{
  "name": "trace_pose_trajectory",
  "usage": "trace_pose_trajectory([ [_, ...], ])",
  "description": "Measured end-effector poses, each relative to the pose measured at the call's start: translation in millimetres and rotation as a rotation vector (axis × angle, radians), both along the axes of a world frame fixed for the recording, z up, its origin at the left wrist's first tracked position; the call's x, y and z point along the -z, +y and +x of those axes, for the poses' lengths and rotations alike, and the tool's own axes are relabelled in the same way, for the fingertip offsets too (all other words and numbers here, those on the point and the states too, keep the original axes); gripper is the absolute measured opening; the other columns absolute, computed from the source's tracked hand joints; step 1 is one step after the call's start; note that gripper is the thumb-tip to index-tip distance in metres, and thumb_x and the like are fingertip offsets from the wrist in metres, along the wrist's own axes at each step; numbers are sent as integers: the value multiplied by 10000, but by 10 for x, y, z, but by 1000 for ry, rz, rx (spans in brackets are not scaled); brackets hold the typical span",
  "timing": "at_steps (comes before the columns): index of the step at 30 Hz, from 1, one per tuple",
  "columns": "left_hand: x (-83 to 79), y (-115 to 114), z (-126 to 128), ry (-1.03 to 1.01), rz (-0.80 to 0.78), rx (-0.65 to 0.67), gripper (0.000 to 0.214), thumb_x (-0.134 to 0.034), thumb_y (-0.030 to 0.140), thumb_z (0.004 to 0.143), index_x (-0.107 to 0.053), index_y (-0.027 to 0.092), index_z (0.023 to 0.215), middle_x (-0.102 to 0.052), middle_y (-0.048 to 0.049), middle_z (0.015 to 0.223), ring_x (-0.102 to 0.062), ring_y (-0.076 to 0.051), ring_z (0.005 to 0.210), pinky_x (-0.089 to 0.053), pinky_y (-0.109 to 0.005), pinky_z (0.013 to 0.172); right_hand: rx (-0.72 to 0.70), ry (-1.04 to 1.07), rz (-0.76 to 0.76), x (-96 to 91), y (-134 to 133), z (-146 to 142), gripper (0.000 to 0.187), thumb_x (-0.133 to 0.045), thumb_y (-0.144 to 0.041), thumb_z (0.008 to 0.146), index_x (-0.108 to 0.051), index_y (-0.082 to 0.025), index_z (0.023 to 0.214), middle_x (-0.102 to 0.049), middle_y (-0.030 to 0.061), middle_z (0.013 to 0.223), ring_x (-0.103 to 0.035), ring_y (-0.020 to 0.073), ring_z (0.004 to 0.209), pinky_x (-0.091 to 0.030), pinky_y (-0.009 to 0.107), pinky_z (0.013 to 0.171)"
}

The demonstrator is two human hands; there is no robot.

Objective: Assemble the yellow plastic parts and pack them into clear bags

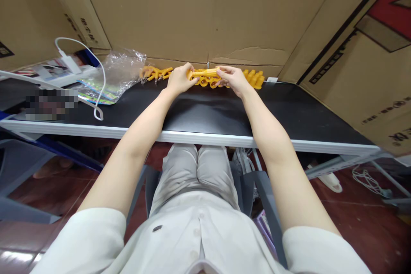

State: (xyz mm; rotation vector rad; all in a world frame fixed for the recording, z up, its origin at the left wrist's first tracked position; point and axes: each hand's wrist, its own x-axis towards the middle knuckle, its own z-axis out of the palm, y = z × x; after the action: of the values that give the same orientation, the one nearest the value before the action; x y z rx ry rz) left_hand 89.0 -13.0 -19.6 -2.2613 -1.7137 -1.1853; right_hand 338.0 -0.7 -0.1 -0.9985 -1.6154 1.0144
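Over a black table (289, 111), left hand (180, 78) and right hand (234, 79) grip a yellow piece (207, 72).
Holding both ends should steady it.

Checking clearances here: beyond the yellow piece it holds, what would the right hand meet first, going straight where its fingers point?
Probably the left hand, at the other end of the yellow piece, though depth is uncertain.

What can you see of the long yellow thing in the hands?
The yellow piece is long and slim, looks like plastic, and seems ridged lengthwise on its thicker part. It points side to side, held by the left hand at one end and the right hand at the other. Its ends are partly hidden. More yellow pieces lie nearby.
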Motion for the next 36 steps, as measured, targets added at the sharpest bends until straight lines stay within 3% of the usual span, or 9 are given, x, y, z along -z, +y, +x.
trace_pose_trajectory([
  [6,15,17,-5,-7,22,34,342,-739,346,874,-710,220,1191,-790,-106,1077,-722,-311,1126,-541,-398,1039,4,-47,46,9,10,-4,606,-836,-724,877,-800,-184,1149,-841,98,961,-815,206,760,-654,318,742],
  [14,-7,-29,19,27,-9,-2,385,-721,384,892,-708,220,1241,-790,-114,1134,-715,-317,1152,-533,-396,1046,40,-83,28,-99,-177,-62,643,-822,-812,826,-784,-192,992,-792,77,806,-798,222,730,-602,295,640],
  [20,-44,-84,34,52,-50,-12,424,-701,391,921,-695,240,1317,-782,-124,1188,-702,-334,1206,-522,-408,1066,94,-98,-84,-154,-226,-116,661,-784,-837,846,-761,-214,1064,-772,68,767,-791,235,723,-574,302,571],
  [29,-66,-127,63,84,-70,-37,426,-702,385,933,-693,246,1336,-760,-131,1252,-692,-345,1230,-512,-451,1101,146,-37,-132,-79,-159,-171,880,-722,-938,803,-738,-164,1221,-735,65,695,-770,248,666,-622,342,583],
  [36,-46,-121,97,78,-41,-38,423,-695,363,929,-702,250,1337,-761,-120,1237,-691,-331,1212,-523,-432,1076,187,-17,-192,-52,-124,-204,870,-699,-917,844,-724,-160,1273,-726,67,690,-762,250,661,-644,357,589],
])
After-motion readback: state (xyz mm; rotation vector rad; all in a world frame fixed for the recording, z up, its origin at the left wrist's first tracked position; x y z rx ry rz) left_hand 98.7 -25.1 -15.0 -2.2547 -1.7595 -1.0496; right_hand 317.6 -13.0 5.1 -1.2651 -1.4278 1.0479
